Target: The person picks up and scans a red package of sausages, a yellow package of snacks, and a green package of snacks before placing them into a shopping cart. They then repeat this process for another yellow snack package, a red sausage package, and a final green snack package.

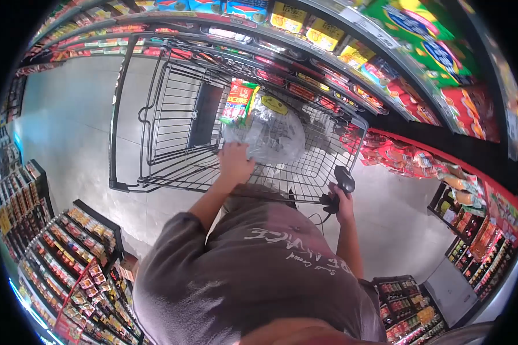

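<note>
My left hand (236, 164) reaches over the near side of a wire shopping cart (172, 183). Its bent fingers grip the edge of a bulky clear plastic bag (279, 138) in the basket. A red and green snack packet (237, 102) lies beside the bag, and a yellow oval label (274, 104) shows on top of it. My right hand (343, 206) is closed at the cart's near right corner, by a rounded black piece (344, 179) and a dark cord. What its fingers hold is hard to make out.
Shelves of packaged goods (322, 34) run along the far side of the cart. Red packets (414, 161) hang at the right. More stocked racks (75, 247) stand at the lower left and lower right. Grey tiled floor (75, 115) surrounds the cart.
</note>
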Tool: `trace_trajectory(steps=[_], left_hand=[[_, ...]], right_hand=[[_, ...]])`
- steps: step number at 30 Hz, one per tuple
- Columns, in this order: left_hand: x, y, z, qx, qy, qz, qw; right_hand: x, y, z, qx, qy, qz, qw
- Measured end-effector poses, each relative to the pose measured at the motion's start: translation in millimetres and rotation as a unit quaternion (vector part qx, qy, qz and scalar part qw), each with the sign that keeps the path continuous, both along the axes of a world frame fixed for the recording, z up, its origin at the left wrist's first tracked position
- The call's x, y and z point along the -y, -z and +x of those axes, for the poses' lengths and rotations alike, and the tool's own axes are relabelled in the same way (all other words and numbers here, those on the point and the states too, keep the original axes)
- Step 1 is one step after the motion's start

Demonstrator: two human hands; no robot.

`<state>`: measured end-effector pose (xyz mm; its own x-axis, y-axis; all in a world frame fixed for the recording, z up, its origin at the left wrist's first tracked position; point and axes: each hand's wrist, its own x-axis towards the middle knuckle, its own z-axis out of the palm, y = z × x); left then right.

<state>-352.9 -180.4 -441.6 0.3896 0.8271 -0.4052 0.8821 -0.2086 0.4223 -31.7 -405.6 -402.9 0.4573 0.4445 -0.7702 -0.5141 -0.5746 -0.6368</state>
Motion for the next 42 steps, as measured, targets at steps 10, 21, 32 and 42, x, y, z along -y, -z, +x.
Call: trace_trajectory(steps=[10,21,32,42], left_hand=[[-157,198,47,-0.163,-0.160,-0.088,0.970],[-165,214,38,-0.145,-0.169,-0.128,0.966],[-131,90,-12,0.580,-0.178,-0.604,0.517],[-51,-248,89,0.879,-0.115,-0.349,0.304]], right_hand=[[-8,-72,-30,0.002,0.054,-0.167,0.985],[0,-82,-29,-0.009,-0.042,-0.252,0.967],[-29,-81,8,0.077,-0.218,-0.150,0.961],[-110,-275,7,-0.136,-0.382,0.296,0.865]])
